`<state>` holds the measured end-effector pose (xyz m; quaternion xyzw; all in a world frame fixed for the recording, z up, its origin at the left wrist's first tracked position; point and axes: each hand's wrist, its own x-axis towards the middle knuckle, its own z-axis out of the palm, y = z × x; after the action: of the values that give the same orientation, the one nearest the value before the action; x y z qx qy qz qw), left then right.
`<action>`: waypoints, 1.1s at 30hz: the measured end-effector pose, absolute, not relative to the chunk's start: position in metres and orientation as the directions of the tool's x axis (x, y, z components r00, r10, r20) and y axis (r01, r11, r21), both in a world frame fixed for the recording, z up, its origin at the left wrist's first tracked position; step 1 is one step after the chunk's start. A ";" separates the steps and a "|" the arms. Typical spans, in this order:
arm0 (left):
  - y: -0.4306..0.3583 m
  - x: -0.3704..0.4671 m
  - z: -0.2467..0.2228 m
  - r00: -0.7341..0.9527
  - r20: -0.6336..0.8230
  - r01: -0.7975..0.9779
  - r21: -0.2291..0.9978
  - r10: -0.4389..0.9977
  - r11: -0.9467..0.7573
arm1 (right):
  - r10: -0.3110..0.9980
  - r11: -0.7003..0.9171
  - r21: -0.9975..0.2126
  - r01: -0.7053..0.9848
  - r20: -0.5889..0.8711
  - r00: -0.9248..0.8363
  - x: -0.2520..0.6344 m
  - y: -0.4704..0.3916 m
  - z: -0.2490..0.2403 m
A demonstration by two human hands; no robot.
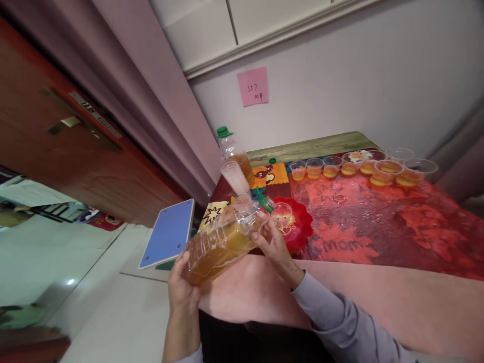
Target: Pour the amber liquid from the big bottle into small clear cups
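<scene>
A large clear plastic bottle of amber liquid lies tilted across both my hands, its neck end toward the upper right. My left hand is wrapped round its base. My right hand grips it near the neck, thumb on the side. Just beyond the neck is a green plastic piece; I cannot tell whether it is joined to the bottle. A clear plastic cup stands on a red scalloped plate, beside my right fingers. Behind the bottle leans a stack of clear cups.
Several cups with amber liquid stand along the table's back. A second bottle with a green cap is at the back left, and a loose green cap lies nearby. A blue stool stands left of the table.
</scene>
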<state>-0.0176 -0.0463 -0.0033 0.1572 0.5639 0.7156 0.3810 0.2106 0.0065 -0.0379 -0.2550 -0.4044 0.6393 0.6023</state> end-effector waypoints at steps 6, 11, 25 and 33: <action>-0.049 -0.021 0.002 -0.625 -0.193 -0.340 0.939 0.757 -0.042 | 0.973 0.038 -0.828 -0.559 0.157 -0.167 0.208 0.009 -0.043; -0.049 -0.019 0.011 -0.655 -0.185 -0.296 0.955 0.733 -0.024 | 0.975 0.016 -0.826 -0.563 0.139 -0.176 0.207 0.009 -0.047; -0.049 -0.014 0.022 -0.695 -0.170 -0.239 0.971 0.699 -0.001 | 0.981 -0.036 -0.823 -0.566 0.080 -0.178 0.209 0.007 -0.046; -0.050 -0.012 0.028 -0.709 -0.170 -0.226 0.974 0.685 0.007 | 0.982 -0.027 -0.818 -0.574 0.085 -0.167 0.209 0.007 -0.044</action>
<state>-0.0124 -0.0497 0.0276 0.1831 0.6258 0.6804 0.3347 0.2088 0.0069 -0.0438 -0.2701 -0.3780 0.6636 0.5863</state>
